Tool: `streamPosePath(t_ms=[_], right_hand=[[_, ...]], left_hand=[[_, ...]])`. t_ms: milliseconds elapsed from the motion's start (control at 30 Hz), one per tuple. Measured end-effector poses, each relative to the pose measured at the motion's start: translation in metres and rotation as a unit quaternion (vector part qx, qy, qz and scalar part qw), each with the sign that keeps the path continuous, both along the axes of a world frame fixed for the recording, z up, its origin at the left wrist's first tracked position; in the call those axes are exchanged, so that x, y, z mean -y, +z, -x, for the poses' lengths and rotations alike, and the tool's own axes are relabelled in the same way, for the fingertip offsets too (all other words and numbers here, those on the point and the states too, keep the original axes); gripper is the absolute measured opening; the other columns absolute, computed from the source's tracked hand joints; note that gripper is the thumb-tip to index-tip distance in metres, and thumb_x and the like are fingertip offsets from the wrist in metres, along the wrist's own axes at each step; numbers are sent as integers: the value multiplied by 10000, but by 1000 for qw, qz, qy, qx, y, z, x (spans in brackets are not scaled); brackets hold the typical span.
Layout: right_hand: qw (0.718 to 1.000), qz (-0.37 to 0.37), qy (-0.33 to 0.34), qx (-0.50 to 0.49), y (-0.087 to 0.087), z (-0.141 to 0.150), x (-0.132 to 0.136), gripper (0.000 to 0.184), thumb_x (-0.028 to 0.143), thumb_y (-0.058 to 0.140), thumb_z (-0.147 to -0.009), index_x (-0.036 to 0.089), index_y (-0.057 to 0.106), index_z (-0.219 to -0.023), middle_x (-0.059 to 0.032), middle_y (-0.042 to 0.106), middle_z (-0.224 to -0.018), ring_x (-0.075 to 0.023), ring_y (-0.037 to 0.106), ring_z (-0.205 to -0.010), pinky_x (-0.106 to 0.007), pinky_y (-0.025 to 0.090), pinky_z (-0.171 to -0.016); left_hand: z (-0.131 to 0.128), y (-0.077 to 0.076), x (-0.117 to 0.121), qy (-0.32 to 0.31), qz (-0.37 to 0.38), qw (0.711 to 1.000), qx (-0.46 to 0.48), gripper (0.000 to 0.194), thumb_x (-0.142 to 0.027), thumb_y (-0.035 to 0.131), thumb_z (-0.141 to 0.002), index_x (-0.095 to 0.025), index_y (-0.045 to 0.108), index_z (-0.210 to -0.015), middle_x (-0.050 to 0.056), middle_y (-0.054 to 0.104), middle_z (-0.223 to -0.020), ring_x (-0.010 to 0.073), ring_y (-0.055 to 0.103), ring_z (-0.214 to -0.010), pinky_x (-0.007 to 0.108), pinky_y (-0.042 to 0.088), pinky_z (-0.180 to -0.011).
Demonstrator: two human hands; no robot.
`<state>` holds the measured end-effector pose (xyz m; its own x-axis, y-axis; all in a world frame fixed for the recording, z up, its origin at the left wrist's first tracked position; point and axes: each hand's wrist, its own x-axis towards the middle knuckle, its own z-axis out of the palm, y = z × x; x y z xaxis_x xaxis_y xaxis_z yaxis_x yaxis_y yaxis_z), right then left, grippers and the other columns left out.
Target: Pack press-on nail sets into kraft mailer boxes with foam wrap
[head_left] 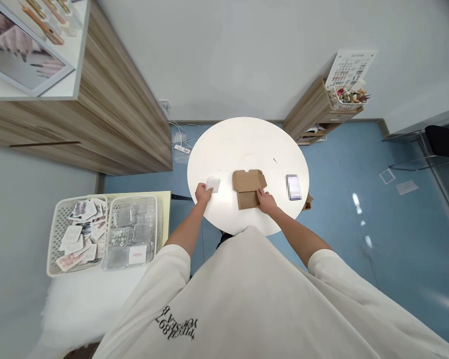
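My left hand (203,193) is closed on the near-left edge of a small, flat, white square packet (213,184), its thumb on top, at the left side of the round white table (243,142). A brown cardboard box (248,199) lies in the middle with its lid flap folded open toward the far side. The box looks shallow, with nothing visible inside. My right hand (266,201) grips its right side wall, fingers at the edge near the fold. Right of it lies a phone-sized rectangular item (294,187), blurred out.
At left, white plastic baskets (54,234) hold printed cards and clear plastic boxes. A wooden cabinet (119,89) stands beyond them. A small wooden shelf (309,107) is behind the table at right. Cables and a power strip (182,149) lie on the floor.
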<state>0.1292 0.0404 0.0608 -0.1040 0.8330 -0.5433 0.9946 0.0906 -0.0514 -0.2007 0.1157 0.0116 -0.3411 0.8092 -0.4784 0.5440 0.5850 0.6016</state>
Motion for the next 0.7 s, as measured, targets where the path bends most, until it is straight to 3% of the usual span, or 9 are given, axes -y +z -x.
streamPosePath(t_ms=[133, 300, 433, 533, 700], right_hand=[[1000, -5, 6, -13, 1, -4, -1, 822, 220, 710, -812, 239, 300, -1524, -140, 341, -1568, -331, 497, -1169, -429, 451, -950], [999, -5, 21, -33, -1, -13, -3, 801, 273, 740, -810, 232, 328, -1495, -146, 387, -1518, -325, 507, -1155, -412, 452, -925], [998, -14, 44, -38, -2, -19, -5, 786, 320, 757, -807, 209, 356, -1474, -157, 404, -1494, -321, 519, -1139, -402, 454, -910], [998, -26, 52, -38, -2, -21, -5, 737, 330, 755, -812, 203, 398, -1444, -161, 424, -1474, -322, 521, -1140, -395, 452, -905], [996, -39, 48, -59, -5, -27, -4, 716, 345, 765, -809, 212, 422, -1423, -153, 452, -1454, -319, 531, -1132, -390, 446, -890]], left_hand=[[-29, 6, 20, 0, -31, 996, 81, 324, -344, 737, -806, -224, 549, -1041, 17, 660, -1017, 145, 657, -885, 253, 497, -770], [-88, 16, 54, -38, -28, 989, 142, 349, -347, 704, -843, -238, 531, -1125, 21, 704, -983, 149, 674, -824, 270, 511, -737], [-137, 27, 73, -77, 8, 991, 112, 298, -336, 705, -846, -255, 530, -1073, 18, 717, -1049, 163, 685, -908, 279, 495, -788], [-167, 34, 77, -109, 55, 992, 33, 243, -319, 677, -855, -274, 521, -1035, 6, 728, -1046, 204, 684, -1009, 325, 458, -872], [-197, 41, 75, -150, 83, 983, -68, 199, -319, 594, -894, -258, 504, -1061, 59, 733, -1057, 286, 663, -1106, 417, 377, -962]])
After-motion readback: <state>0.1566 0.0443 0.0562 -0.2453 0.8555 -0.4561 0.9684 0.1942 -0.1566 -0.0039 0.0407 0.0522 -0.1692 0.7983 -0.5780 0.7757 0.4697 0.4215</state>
